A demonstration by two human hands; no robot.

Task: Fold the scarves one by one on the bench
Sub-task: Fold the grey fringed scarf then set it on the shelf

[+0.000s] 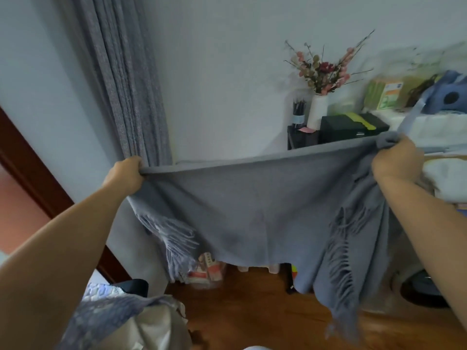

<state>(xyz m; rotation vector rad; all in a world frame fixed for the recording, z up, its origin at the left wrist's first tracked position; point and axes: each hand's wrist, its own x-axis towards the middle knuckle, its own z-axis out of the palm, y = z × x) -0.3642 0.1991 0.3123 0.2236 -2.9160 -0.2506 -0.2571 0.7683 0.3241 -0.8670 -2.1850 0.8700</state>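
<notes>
Scarf (252,205), one grey piece with fringe, hangs stretched in the air between two raised hands, clear of the wooden floor (252,319). Its taut top edge runs side to side, climbing slightly toward the right, so the long axis lies across the view. Both fringed ends droop, one below each hand, the right end hanging lower. The left hand (126,173) has its fingers curled tight round the top edge at the left end. The right hand (398,157) clutches a bunched fold of the same edge at the right end.

A second, paler patterned scarf (101,314) lies crumpled at lower left on pale cloth. Behind the spread scarf a grey curtain (121,84) hangs by the wall. Further right, a desk (303,137) carries one white vase (317,111) of dried flowers, one pen cup (298,112) and one black box (353,126).
</notes>
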